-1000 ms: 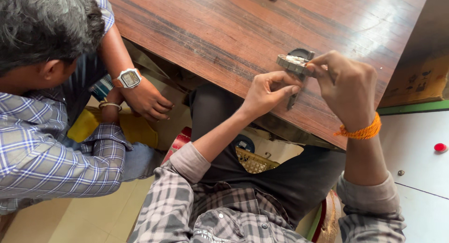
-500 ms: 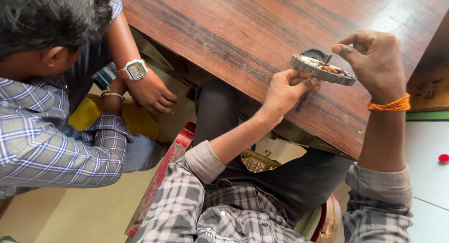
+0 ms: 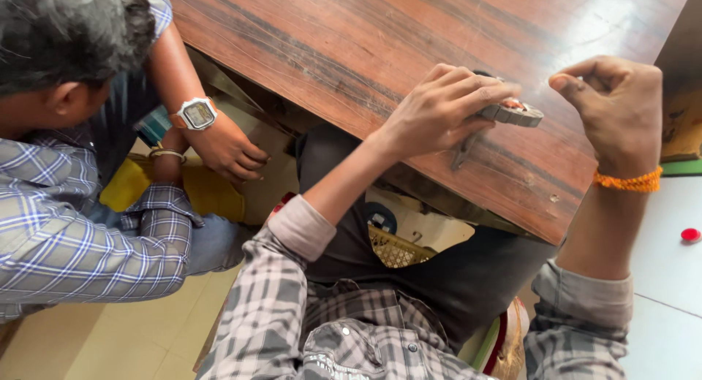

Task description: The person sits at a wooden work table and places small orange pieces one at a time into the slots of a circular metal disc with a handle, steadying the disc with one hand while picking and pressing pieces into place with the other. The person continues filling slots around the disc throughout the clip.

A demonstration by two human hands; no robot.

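Left hand (image 3: pixel 439 109) laid over a small flat grey metal disc (image 3: pixel 515 115), fingers (image 3: pixel 475 91) held close together and curled down, tips pressing on the disc's near rim; thumb tucked under at about 5 o'clock from the knuckles. Disc hovering or resting just above the wooden tabletop (image 3: pixel 351 36), near the table's edge, at roughly 3 o'clock from the left hand; contact with the wood impossible to tell. Only the right part of the disc visible past the fingertips, with a reddish spot on top.

Right hand (image 3: pixel 610 106) at 3 o'clock from the disc, just apart from it, touching nothing visible. Fingers folded loosely into the palm, thumb (image 3: pixel 574 84) stretched out toward 9 o'clock, pointing at the disc. Whether anything sits inside the curled fingers: cannot tell. Orange thread bracelet (image 3: pixel 629 181) around the wrist, grey checked sleeve pushed up the forearm.

At 9 o'clock in the head view, another person in a blue checked shirt (image 3: pixel 66 234), bent low beside the table. That person's hand (image 3: pixel 227 150) with a white square wristwatch (image 3: pixel 196 113) reaching under the table edge, fingers curled; a thin bangle (image 3: pixel 167 153) on the other wrist. Small red round thing (image 3: pixel 690 234) on the pale floor at 4 o'clock.
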